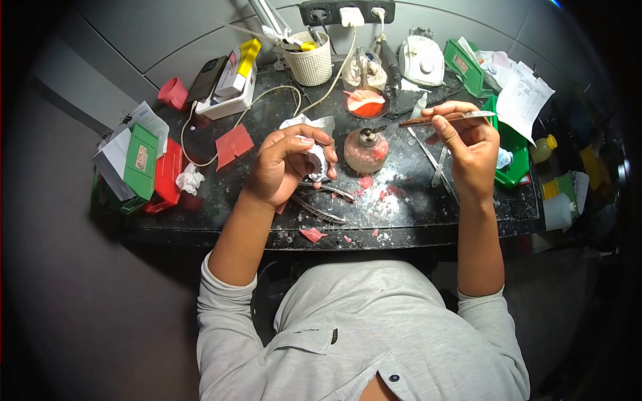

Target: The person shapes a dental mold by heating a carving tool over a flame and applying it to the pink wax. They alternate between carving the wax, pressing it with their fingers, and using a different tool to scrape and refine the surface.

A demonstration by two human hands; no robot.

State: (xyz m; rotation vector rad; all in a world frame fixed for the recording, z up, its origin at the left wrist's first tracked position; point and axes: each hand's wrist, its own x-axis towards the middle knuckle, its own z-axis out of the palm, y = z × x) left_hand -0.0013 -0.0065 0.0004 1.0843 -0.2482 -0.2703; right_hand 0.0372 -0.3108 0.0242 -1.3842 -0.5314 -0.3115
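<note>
Whitish piece [317, 164], perhaps plaster, sits partly hidden by the left hand [279, 166].

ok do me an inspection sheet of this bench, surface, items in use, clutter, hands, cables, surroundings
surface: black worktop speckled with white and pink bits
items in use: white piece; slim tool, one end near the burner; whether the burner is lit, cannot tell
clutter: crumpled paper, pink sheet, pink scraps
left hand: holds the white piece
right hand: holds the slim tool
cables: pale cable from plug down to the worktop
surroundings: grey wall; other people, nothing seen
</note>
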